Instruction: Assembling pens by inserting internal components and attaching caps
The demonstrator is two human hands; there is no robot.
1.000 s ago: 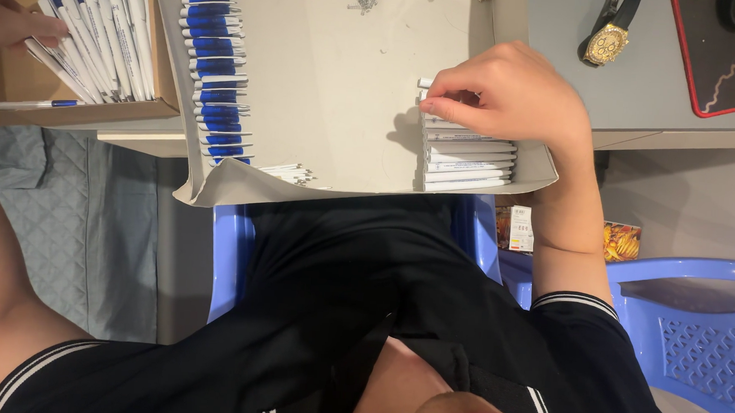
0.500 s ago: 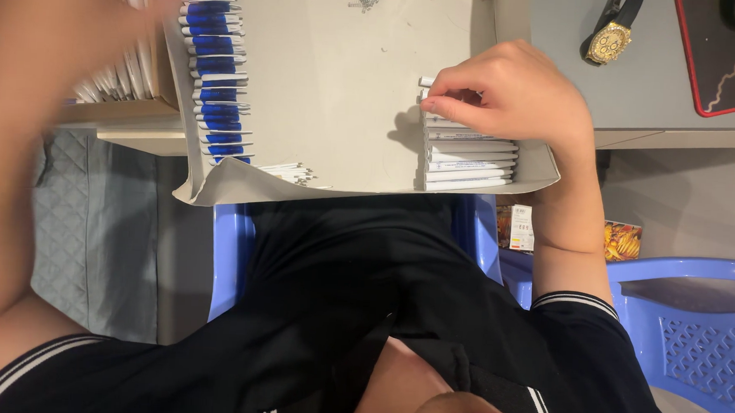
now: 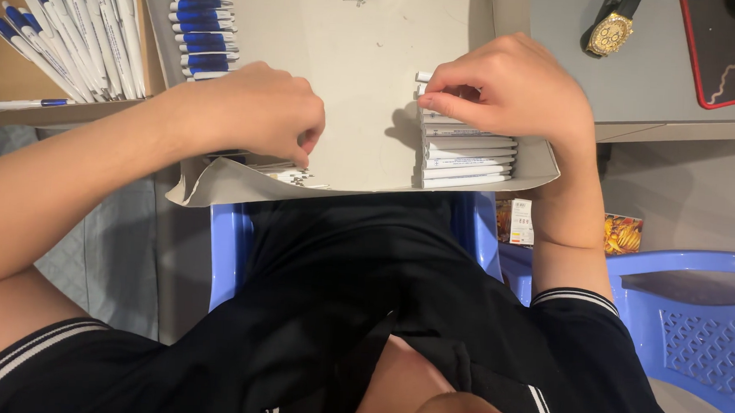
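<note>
- The person sits on a blue plastic chair with a shallow cardboard tray in front of them, its near edge resting over their lap.
- The right hand is curled over the top of a stack of white pen parts at the right side of the tray; thumb and fingertips pinch narrowly on the topmost piece, whose rounded end pokes out to the left.
- The left hand is balled loosely at the tray's left side, knuckles up, fingertips pressed down at the near end of a row of blue-and-white pens. I cannot tell whether it grips a pen; the fingers hide what lies beneath them.
- That row runs along the tray's left wall, the pens lying side by side, crosswise.
- A few small printed scraps lie just beside the left fingertips, at the tray's near lip.
- Further left, an open brown box holds a loose heap of more pens, slanted.
- On the grey table to the right lies a gold wristwatch, well apart from the hands, beside a dark mat with a red edge.
- A second blue chair stands to the right.
</note>
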